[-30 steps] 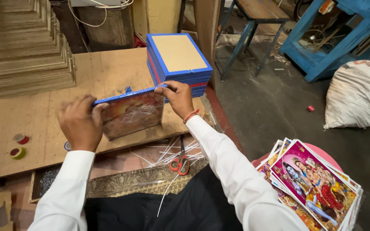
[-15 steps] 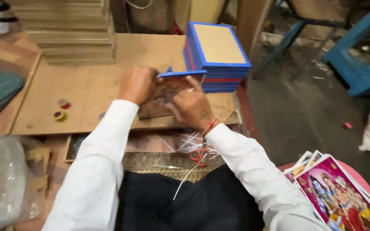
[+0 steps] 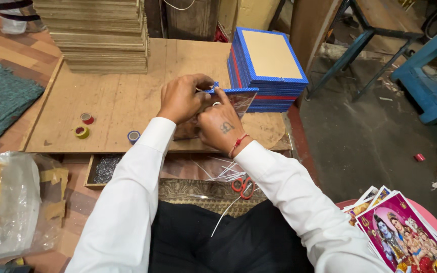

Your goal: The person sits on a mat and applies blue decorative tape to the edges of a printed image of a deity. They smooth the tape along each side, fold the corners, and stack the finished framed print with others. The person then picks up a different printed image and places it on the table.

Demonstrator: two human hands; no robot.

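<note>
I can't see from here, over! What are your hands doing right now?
Left hand and right hand both grip blue-edged framed picture, upright on wooden board. Stack of blue frames close behind it.

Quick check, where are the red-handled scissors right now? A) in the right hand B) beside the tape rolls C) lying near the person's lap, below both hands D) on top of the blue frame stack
C: the scissors lie by the lap, below the left hand and right hand, which hold a blue-edged frame.

Grey concrete floor, blue wooden bench, low plywood worktop.
</note>
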